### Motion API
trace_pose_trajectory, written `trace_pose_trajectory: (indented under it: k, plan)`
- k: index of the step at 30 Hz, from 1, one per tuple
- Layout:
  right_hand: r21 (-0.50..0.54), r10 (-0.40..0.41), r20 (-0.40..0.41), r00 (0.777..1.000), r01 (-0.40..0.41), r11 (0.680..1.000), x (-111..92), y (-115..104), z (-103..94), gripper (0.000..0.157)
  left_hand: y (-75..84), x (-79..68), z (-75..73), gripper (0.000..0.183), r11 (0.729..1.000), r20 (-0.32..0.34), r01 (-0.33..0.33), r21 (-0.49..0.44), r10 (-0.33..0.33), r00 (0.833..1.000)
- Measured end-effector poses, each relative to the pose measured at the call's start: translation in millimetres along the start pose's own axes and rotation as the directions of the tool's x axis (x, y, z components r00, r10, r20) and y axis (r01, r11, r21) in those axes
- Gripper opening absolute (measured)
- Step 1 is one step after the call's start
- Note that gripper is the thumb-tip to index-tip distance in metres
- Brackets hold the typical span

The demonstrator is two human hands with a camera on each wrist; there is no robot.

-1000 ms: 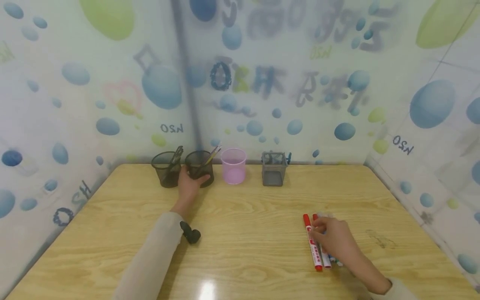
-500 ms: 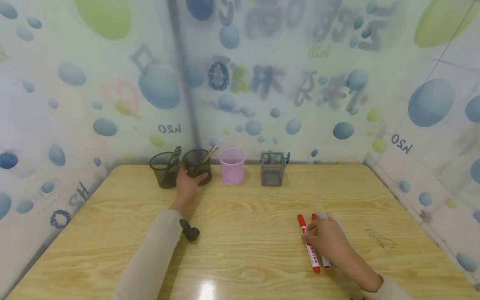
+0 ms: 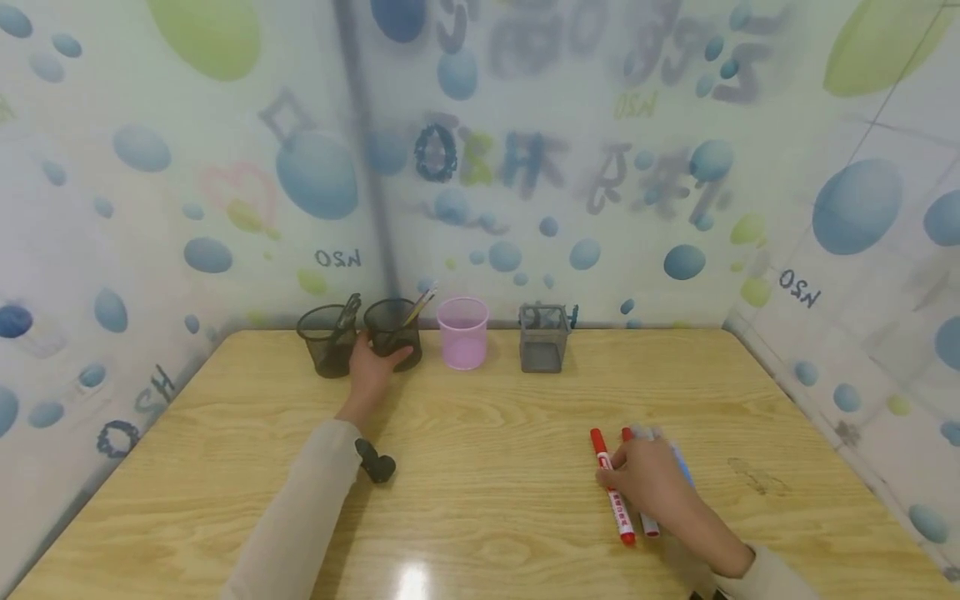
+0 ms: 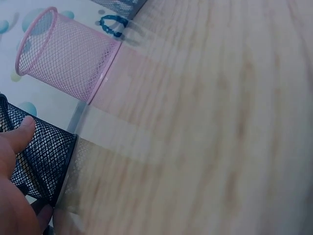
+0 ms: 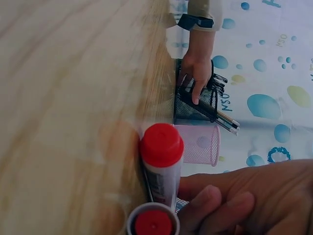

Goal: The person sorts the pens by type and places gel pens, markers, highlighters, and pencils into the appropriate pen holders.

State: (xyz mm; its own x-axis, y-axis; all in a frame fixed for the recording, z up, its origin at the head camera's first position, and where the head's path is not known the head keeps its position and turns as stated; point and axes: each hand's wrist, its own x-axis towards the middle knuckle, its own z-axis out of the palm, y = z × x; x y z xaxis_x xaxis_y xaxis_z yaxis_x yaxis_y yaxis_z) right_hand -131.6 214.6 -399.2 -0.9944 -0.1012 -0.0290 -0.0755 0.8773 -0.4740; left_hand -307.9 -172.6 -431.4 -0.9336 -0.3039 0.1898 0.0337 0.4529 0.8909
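At my 11 o'clock, my left hand [image 3: 369,367] grasps the black cup [image 3: 393,335] of pencils [image 3: 421,305], thumb across its front and fingers in the gap beside the 2nd black cup [image 3: 318,337], I judge to keep it steady. At my 2 o'clock, my right hand [image 3: 654,479] pinches 1 red marker [image 3: 619,510] lying on the table [image 3: 480,467], its cap toward 11 o'clock, perhaps to part it from the other marker [image 3: 649,523] just to its 3 o'clock, partly hidden by my hand.

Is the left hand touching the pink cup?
Apart. The left wrist view shows the left hand at the black cup, with wall showing between that and the pink cup.
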Motion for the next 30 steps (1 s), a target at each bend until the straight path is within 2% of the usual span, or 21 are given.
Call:
trace_pose_trajectory:
  k: [4,12,15,18,22,24,26,30]
  plan:
    - [0.025,0.020,0.011,1.000,-0.020,0.999,0,-2,1.1,0.017,0.7,-0.8,-2.1,0.091,1.000,0.007,0.010,0.011,-0.010,1.000]
    - [0.021,0.007,0.000,1.000,-0.007,1.000,0,-2,2.7,0.017,1.3,-2.5,-4.8,0.091,1.000,0.029,0.020,0.001,-0.020,0.999]
    - [0.049,0.036,0.003,0.999,-0.036,0.998,0,-2,3.9,0.016,1.4,-5.4,-5.7,0.090,1.000,0.024,0.014,-0.021,-0.014,1.000]
    - [0.093,0.069,0.013,0.998,-0.069,0.993,-1,-2,5.3,0.015,2.1,-12.0,-6.0,0.088,0.998,-0.005,0.021,-0.057,-0.022,1.000]
    - [0.131,0.083,0.021,0.996,-0.085,0.988,-1,-1,5.2,0.016,7.3,-25.8,-2.3,0.080,0.993,-0.100,0.034,-0.114,-0.045,0.994]
    - [0.138,0.086,0.024,0.996,-0.089,0.986,0,0,3.7,0.017,12.4,-32.8,2.3,0.072,0.991,-0.128,0.023,-0.135,-0.041,0.991]
    - [0.150,0.092,0.024,0.996,-0.094,0.984,0,1,1.7,0.018,17.8,-38.9,9.2,0.062,0.988,-0.116,0.001,-0.156,-0.019,0.993]
    - [0.181,0.116,0.039,0.992,-0.121,0.976,1,2,-1.6,0.020,26.4,-47.4,25.3,0.055,0.980,0.019,-0.040,-0.195,0.045,0.999]
